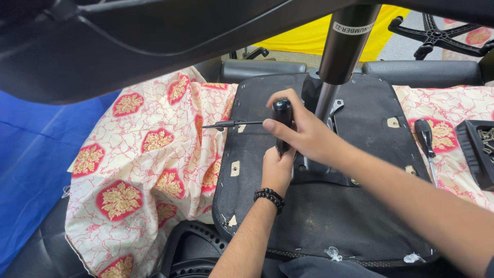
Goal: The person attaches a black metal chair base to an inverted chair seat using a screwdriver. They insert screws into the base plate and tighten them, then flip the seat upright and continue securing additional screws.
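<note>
My right hand (303, 131) grips a black T-handle driver (282, 122) whose thin shaft (231, 124) sticks out to the left. My left hand (278, 167), with a black bead bracelet on the wrist, reaches up under the right hand and rests against the lower end of the handle, near the metal mounting plate (319, 172). Both hands hover over the black underside of an upturned chair seat (319, 206). A black gas-lift cylinder (346, 44) rises from the plate.
A floral cream and red cloth (144, 170) covers the surface. A black-handled screwdriver (426, 141) lies to the right, beside a black tray of screws (481, 149). A blue sheet (31, 154) lies left. A black star base (437, 36) sits at the far right.
</note>
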